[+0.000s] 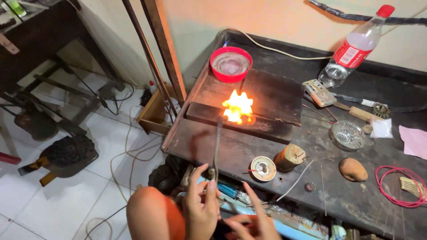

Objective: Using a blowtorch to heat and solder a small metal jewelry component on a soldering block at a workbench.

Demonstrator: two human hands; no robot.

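Fingers of the left hand (201, 202) are closed round the handles of long tongs (216, 146), whose tips reach into a flame (238, 108) burning on a charred wooden block (267, 126) on the dark workbench (356, 195). Whatever sits in the fire is hidden by the glare. The right hand (251, 224) lies low by the bench edge, fingers spread, holding nothing I can make out. This looks like the heating step; the next move probably calls for a steady grip and a slow, level lift. Beyond the flame stands a red bowl (231, 64).
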